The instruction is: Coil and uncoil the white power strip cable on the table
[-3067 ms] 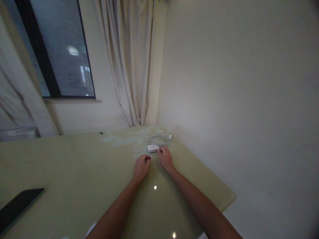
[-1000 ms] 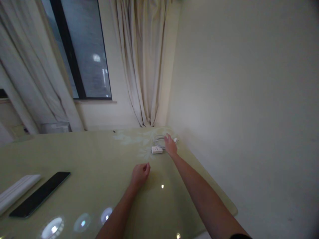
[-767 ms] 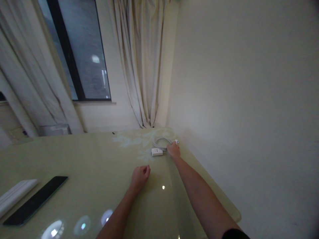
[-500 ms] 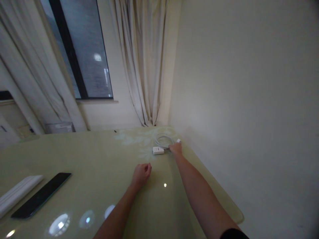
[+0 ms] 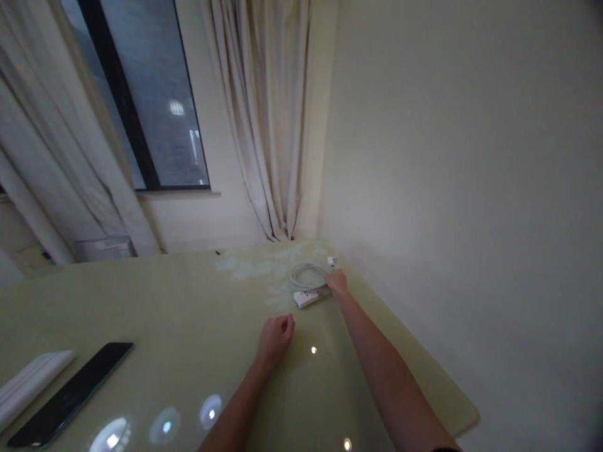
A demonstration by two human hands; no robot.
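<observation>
My right hand (image 5: 336, 282) reaches toward the far right corner and grips the coiled white cable (image 5: 301, 269) of a power strip. The cable's white plug (image 5: 332, 260) sticks out just beyond my fingers. In front of the coil is the white socket block (image 5: 306, 299), turned at a slant on the glossy green tabletop (image 5: 188, 301). My left hand (image 5: 277, 339) is curled closed nearer to me, a little short of the socket block and apart from it. Whether anything lies inside its fingers is hidden.
At the left lie a black flat slab (image 5: 70, 395) and a long white object (image 5: 32, 383). A small dark piece (image 5: 217, 253) sits by the far edge. A wall (image 5: 447, 220) borders the table on the right; curtains (image 5: 264, 113) and a window hang behind it.
The socket block has turned and come slightly nearer, and the coil has shifted with my right hand. The plug now points up beyond the fingers. The view has swung slightly right.
</observation>
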